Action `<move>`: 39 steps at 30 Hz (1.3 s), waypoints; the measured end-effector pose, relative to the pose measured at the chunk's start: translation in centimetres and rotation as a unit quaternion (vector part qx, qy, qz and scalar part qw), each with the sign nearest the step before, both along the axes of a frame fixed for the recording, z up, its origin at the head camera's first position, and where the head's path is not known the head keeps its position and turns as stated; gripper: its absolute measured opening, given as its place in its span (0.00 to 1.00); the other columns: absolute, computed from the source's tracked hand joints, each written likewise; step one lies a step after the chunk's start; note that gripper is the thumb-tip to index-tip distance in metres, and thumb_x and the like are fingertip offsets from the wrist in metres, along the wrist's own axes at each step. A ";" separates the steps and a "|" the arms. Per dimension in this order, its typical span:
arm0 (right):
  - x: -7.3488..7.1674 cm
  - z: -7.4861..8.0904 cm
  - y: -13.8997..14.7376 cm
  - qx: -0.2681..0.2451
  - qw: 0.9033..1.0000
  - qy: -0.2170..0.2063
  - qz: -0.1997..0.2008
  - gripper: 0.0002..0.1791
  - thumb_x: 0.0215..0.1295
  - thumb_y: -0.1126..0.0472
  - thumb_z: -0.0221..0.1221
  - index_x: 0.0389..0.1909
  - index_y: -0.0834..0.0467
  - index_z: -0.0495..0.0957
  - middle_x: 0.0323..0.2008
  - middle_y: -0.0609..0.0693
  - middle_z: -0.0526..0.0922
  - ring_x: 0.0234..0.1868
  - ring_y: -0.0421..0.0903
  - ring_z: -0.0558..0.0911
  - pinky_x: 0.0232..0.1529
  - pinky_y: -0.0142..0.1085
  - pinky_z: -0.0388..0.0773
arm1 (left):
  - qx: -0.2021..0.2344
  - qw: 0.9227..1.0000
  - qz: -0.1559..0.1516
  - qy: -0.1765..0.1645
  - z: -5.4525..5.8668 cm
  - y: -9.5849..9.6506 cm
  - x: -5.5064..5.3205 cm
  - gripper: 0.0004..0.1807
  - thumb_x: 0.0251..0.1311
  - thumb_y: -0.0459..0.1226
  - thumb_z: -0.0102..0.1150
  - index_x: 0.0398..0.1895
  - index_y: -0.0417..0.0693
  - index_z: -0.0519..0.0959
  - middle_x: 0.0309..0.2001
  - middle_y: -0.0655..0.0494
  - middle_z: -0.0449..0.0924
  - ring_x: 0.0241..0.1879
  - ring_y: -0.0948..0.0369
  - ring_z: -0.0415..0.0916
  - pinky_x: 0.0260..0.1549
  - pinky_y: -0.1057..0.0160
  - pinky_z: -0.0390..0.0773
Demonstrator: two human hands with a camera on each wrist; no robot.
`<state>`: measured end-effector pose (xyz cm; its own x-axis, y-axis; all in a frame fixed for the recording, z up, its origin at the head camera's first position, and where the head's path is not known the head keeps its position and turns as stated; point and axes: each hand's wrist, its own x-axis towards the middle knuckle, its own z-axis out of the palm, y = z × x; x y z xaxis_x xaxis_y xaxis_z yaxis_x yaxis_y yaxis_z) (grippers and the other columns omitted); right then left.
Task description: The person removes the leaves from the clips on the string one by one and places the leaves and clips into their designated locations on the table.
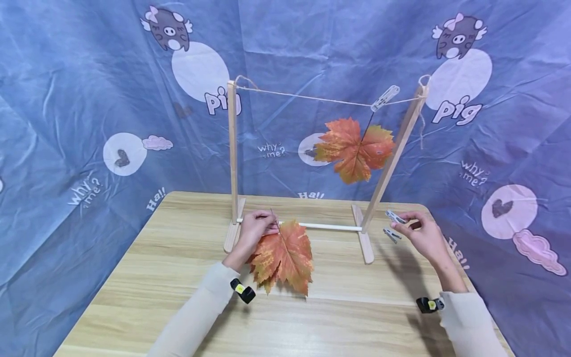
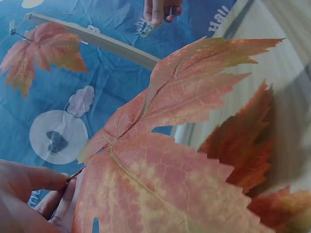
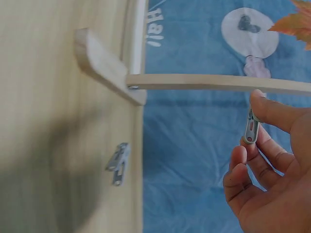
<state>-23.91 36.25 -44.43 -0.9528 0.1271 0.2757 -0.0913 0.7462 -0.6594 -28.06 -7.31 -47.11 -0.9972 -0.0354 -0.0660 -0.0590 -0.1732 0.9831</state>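
Observation:
My left hand [image 1: 256,229] pinches the thin dark stem of an orange-red maple leaf [image 1: 290,258], whose blade spreads out to the right of the fingers. In the left wrist view, further orange leaf parts [image 2: 243,141] lie below that leaf, partly hidden by it. At the right, my right hand [image 1: 421,233] holds a pale clothespin [image 3: 251,127] between thumb and fingers, raised above the table. A second clothespin [image 1: 392,235] lies on the table just below that hand. Another maple leaf [image 1: 357,151] hangs by its stem from a clothespin [image 1: 385,98] on the string.
A wooden frame stands at the back, with a left post [image 1: 233,153], a right post [image 1: 392,163] and a white crossbar [image 1: 332,227]. Twine [image 1: 308,96] runs between the post tops, sagging slightly. Behind the wood-grain table [image 1: 178,297] hangs a blue printed cloth [image 1: 276,39].

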 end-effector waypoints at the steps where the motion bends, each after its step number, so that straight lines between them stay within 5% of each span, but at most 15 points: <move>1: 0.0 -0.3 0.1 0.001 1.000 -0.002 0.003 0.22 0.70 0.50 0.70 0.54 0.62 0.82 0.45 0.58 0.85 0.33 0.31 0.76 0.27 0.31 0.74 | 0.000 1.000 -0.001 -0.002 -0.2 0.0 0.0 0.11 0.70 0.25 0.60 0.49 0.23 0.82 0.31 0.44 0.88 0.25 0.63 0.86 0.32 0.67 0.91; 5: -0.1 -1.4 0.3 0.006 1.000 -0.013 0.009 0.22 0.70 0.52 0.71 0.54 0.64 0.82 0.48 0.63 0.85 0.31 0.31 0.76 0.27 0.31 0.74 | -0.001 1.000 0.000 -0.007 -0.9 0.1 0.1 0.10 0.69 0.24 0.60 0.48 0.23 0.83 0.34 0.38 0.88 0.26 0.62 0.86 0.34 0.65 0.92; 19: -0.7 -5.2 1.2 0.004 0.999 -0.050 0.007 0.19 0.66 0.58 0.73 0.50 0.67 0.82 0.45 0.63 0.86 0.34 0.39 0.79 0.30 0.29 0.77 | -0.024 0.999 -0.011 -0.020 -3.9 0.5 0.3 0.11 0.69 0.25 0.60 0.48 0.22 0.82 0.29 0.46 0.87 0.26 0.62 0.87 0.34 0.64 0.92; 32: -0.7 -6.2 1.6 0.015 0.991 -0.130 0.009 0.25 0.69 0.53 0.70 0.53 0.69 0.75 0.47 0.66 0.82 0.34 0.45 0.78 0.33 0.33 0.74 | -0.084 0.996 0.002 -0.036 -5.1 0.3 0.5 0.12 0.66 0.25 0.62 0.50 0.26 0.84 0.36 0.33 0.89 0.27 0.60 0.88 0.39 0.56 0.93; 39: -0.9 -6.7 1.6 0.025 0.988 -0.153 0.008 0.25 0.68 0.53 0.71 0.51 0.69 0.75 0.41 0.63 0.82 0.36 0.49 0.79 0.33 0.34 0.74 | -0.138 0.990 0.002 -0.022 -5.9 0.0 0.2 0.07 0.67 0.28 0.64 0.42 0.30 0.86 0.28 0.43 0.88 0.20 0.60 0.88 0.25 0.65 0.90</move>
<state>-24.79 37.85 -51.12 -0.9942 0.1053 -0.0202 0.0951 0.7788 -0.6200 -27.88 -7.32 -53.05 -0.9934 -0.0618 -0.0966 -0.1025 0.1012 0.9896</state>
